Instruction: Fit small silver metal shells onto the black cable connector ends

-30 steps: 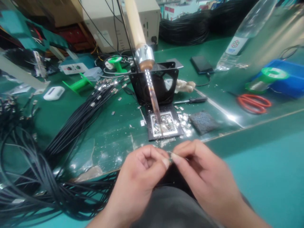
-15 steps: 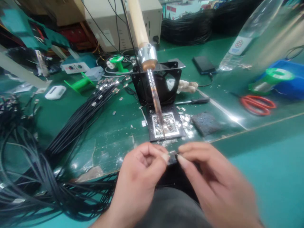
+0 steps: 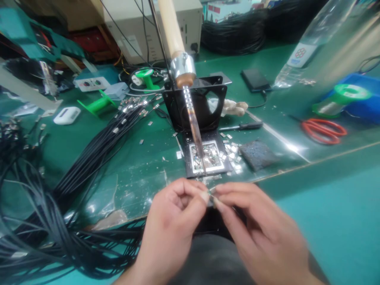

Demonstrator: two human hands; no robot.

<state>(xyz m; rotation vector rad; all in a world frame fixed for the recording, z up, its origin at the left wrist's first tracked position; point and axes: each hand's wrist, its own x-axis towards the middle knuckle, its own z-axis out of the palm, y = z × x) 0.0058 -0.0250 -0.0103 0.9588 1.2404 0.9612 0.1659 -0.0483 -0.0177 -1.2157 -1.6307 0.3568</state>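
Note:
My left hand [image 3: 175, 221] and my right hand [image 3: 261, 229] meet at the near table edge, fingertips pinched together on a tiny metal piece [image 3: 210, 198] at a black cable's end. Both hands are closed. Just beyond them a soldering iron [image 3: 184, 75] with a wooden handle points down at a black plate [image 3: 206, 158] holding several small silver pieces. The cable itself is mostly hidden under my hands.
A bundle of black cables [image 3: 97, 154] with metal ends crosses the green mat on the left. A black fan frame [image 3: 197, 103] stands behind the iron. A dark sponge [image 3: 257, 154], red scissors [image 3: 323, 130], green solder spools [image 3: 341, 97], a phone [image 3: 255, 81] and a plastic bottle [image 3: 308, 43] lie right.
My right hand drew slightly apart from the left half a second ago, and has come back so the fingertips pinch together again. The view shifted slightly.

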